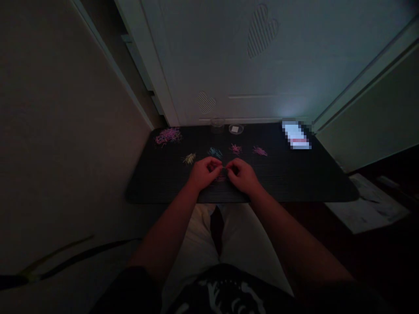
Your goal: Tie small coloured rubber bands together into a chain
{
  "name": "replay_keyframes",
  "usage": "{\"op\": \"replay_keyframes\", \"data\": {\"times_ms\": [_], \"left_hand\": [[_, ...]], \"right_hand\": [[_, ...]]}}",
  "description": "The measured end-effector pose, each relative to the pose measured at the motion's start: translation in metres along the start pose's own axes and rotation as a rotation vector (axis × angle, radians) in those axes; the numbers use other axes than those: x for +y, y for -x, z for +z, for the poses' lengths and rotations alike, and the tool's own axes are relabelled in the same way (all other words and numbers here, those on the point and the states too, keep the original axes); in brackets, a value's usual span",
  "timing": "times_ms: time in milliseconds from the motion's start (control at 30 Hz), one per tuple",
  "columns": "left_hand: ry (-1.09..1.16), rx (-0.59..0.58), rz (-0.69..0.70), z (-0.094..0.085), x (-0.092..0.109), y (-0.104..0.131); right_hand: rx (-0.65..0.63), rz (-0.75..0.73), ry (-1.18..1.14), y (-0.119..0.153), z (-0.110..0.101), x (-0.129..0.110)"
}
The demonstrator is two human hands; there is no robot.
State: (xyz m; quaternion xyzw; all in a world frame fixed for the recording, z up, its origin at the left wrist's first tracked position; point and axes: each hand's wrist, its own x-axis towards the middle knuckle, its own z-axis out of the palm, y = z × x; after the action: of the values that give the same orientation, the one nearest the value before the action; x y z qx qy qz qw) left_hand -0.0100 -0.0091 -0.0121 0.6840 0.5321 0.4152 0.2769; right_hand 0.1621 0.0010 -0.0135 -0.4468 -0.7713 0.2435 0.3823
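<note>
My left hand (205, 175) and my right hand (242, 176) meet over the front middle of the dark table, both with fingers pinched. A tiny pale strand (224, 167) spans the small gap between the fingertips; the dim light hides its exact kind. Below the hands lies a reddish-pink heap of thin strands (220, 178), partly covered by my left hand. Just beyond my fingers are a blue pile (215, 152) and a pink pile (236, 149). A yellow pile (189, 158) sits to the left, a purple-pink pile (260, 151) to the right.
A larger mixed pile (168, 136) occupies the table's (314, 179) back left corner. Along the back edge stand a clear round container (218, 125) and a clear lid (236, 129) with a white square. A lit phone (296, 135) is at back right, against the white door (222, 56).
</note>
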Motion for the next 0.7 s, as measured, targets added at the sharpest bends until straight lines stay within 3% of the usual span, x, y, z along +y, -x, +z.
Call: {"op": "replay_keyframes", "data": {"times_ms": [700], "left_hand": [[-0.078, -0.043, 0.047, -0.0025, 0.0069, 0.0007]], "right_hand": [[0.037, 0.069, -0.046, -0.001, -0.0012, -0.0009]]}}
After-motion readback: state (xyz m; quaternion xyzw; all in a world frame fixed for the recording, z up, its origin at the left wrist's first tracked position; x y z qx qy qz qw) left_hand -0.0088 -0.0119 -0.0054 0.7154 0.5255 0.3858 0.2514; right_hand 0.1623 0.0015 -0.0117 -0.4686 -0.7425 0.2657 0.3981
